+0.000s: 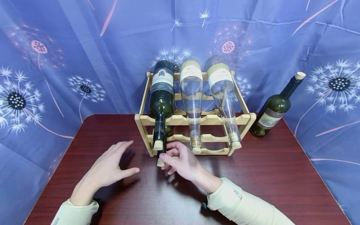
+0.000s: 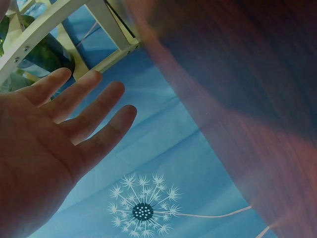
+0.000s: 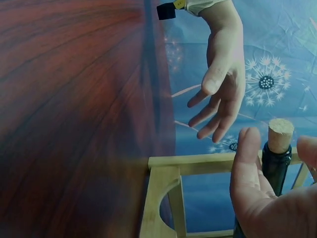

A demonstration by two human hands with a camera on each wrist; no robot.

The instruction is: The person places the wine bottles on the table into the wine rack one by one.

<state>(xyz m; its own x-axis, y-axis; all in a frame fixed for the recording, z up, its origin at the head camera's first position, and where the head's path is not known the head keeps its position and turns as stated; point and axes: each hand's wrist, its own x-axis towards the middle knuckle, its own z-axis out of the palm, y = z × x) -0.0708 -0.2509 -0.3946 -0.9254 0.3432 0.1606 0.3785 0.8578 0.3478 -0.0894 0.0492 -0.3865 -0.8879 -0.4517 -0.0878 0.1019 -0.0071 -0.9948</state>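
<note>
My right hand (image 1: 181, 161) curls its thumb and fingers around the neck of a dark wine bottle (image 3: 275, 171) in the lower tier of the wooden wine rack (image 1: 177, 120). A cork (image 3: 281, 134) pokes out between thumb and fingers in the right wrist view; the rack and hand hide most of that bottle. Directly above lies another dark corked bottle (image 1: 161, 101) with a white label, its neck pointing toward me. My left hand (image 1: 105, 167) hovers over the table left of the rack, fingers spread, holding nothing; the left wrist view shows its palm.
Two clear corked bottles, a middle one (image 1: 192, 103) and a right one (image 1: 223, 97), lie on the rack's upper tier. Right of the rack a green corked bottle (image 1: 271, 111) stands on the dark red table (image 1: 270, 181). A blue dandelion-print cloth (image 1: 118, 56) hangs behind.
</note>
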